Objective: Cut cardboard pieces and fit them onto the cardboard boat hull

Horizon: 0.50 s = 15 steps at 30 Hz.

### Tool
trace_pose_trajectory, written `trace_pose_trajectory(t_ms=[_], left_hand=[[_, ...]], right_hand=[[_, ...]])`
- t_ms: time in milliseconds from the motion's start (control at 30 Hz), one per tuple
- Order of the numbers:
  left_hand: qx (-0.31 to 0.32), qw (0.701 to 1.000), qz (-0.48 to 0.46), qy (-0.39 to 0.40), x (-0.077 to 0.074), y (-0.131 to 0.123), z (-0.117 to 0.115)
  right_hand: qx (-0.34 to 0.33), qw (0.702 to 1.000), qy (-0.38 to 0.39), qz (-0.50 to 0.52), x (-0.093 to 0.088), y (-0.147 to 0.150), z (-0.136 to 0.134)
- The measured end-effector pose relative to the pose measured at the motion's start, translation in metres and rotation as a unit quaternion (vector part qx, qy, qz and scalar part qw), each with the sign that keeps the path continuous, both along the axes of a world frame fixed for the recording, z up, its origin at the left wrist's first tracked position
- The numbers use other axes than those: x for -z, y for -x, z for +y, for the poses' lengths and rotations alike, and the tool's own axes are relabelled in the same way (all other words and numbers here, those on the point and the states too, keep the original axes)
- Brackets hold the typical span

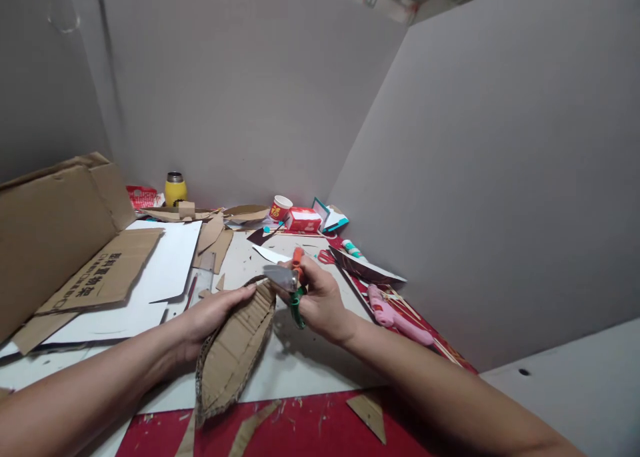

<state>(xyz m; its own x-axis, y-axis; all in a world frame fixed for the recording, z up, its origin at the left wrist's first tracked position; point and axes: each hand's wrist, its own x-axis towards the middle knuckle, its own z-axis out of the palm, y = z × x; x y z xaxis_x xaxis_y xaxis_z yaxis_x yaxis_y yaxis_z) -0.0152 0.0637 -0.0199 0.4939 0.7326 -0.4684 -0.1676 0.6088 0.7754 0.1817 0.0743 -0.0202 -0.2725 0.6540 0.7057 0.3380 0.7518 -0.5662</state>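
Observation:
My left hand (pixel 215 317) grips a leaf-shaped piece of corrugated cardboard (pixel 233 360) along its left edge, thumb on its face. The piece has a rough dark rim and tilts toward me. In my right hand (pixel 320 297) is a pair of scissors (pixel 296 300) with orange and green handles. Its metal blades point left, just above the upper tip of the cardboard. Whether the blades touch the cardboard I cannot tell.
Left stand a cardboard box (pixel 60 217) and white sheets (pixel 175 257). Behind are a yellow bottle (pixel 175 190), a red paper cup (pixel 281 207) and a red box (pixel 304 219). On the right lies a pink glue gun (pixel 395 317). Cardboard scraps (pixel 369 413) litter the red front surface.

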Motion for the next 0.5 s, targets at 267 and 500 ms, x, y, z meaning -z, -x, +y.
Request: trace_pose_trajectory(t_ms=[267, 500], left_hand=[[-0.006, 1.0, 0.0, 0.019, 0.01, -0.001, 0.004], [0.005, 0.886, 0.283, -0.368, 0.008, 0.005, 0.011]], right_hand=[[0.003, 0.996, 0.078, 0.031, 0.005, -0.003, 0.002], [0.011, 0.984, 0.164, 0.066, 0.0, 0.0, 0.006]])
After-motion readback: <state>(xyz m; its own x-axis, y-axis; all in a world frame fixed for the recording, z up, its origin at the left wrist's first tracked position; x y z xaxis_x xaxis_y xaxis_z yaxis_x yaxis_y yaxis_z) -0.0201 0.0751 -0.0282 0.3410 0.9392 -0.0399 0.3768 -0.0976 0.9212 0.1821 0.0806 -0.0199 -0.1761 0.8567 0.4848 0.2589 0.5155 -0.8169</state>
